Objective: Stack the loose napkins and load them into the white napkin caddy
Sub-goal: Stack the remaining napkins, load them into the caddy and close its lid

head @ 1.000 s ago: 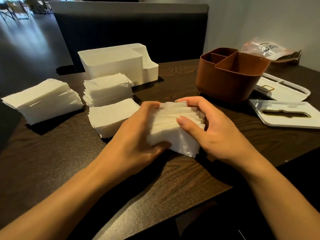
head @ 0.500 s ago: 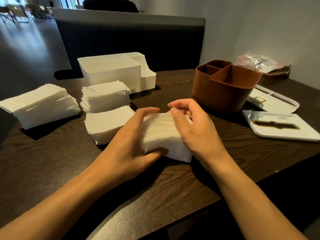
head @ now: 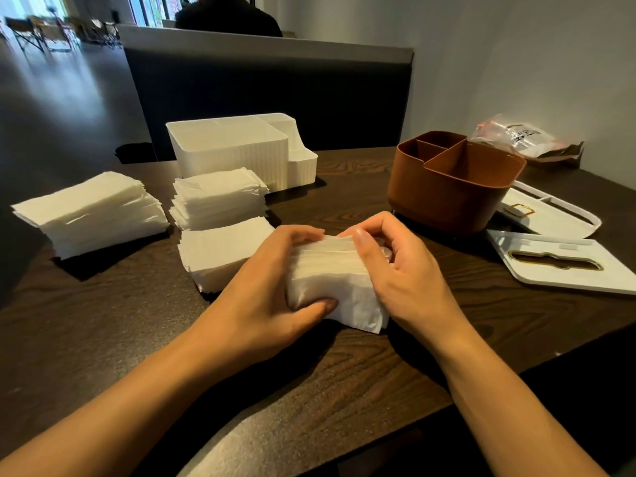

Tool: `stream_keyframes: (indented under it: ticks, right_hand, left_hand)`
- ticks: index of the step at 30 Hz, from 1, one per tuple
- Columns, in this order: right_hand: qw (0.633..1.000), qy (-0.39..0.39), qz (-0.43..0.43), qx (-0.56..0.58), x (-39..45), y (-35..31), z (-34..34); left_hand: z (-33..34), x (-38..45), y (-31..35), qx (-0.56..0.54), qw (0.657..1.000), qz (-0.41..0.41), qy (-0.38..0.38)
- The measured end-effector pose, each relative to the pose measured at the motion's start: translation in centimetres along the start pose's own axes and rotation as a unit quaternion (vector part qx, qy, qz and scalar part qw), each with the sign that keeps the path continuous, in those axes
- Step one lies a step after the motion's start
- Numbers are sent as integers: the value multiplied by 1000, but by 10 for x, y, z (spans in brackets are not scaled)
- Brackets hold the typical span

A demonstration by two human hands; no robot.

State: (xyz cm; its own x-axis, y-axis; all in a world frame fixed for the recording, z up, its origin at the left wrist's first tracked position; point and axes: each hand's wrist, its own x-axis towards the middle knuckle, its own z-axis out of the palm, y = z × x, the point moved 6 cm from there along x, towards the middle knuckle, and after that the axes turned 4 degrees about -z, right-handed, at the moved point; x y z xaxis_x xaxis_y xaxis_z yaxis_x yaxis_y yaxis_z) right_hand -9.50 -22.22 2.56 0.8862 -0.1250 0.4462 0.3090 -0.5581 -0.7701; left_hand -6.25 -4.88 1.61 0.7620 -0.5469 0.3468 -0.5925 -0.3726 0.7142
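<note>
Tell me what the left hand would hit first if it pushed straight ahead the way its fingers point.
The left hand grips the napkin bundle, fingers pointing toward the right hand. Pushed on, it would likely meet that hand's fingers first; the brown caddy lies farther along, though depth is unclear.

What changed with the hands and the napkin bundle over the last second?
The right hand slid from the bundle's right side up over its top edge, fingers curling in, and the fanned edges of the napkin bundle closed up. The left hand kept its grip on the left side. The three loose stacks, the white caddy and the brown caddy stayed put.
</note>
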Motion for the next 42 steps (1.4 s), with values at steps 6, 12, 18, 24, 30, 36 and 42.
stream_keyframes:
  ticks: [6,12,18,24,30,36,42]
  right_hand:
    - [997,54,34,39,-2,4,-7]
    - [995,48,73,57,-2,12,-6]
    - [991,42,108,73,-2,8,2]
    - [995,48,71,56,0,-7,5]
    - [995,63,76,12,1,4,1]
    - [996,77,-38,-30,0,-13,-2]
    - [994,66,-77,-42,-2,-23,-8]
  left_hand:
    - [-4,1,-3,-9,1000,-11,16]
    - [-3,0,-6,-16,999,-26,30]
    - [-1,0,-2,-22,999,-29,21]
    - [1,-2,3,-10,1000,2,-9]
    - [2,-1,6,-23,1000,3,-21]
    - [0,0,8,-22,1000,18,-12]
    - [-2,1,6,3,1000,27,-10]
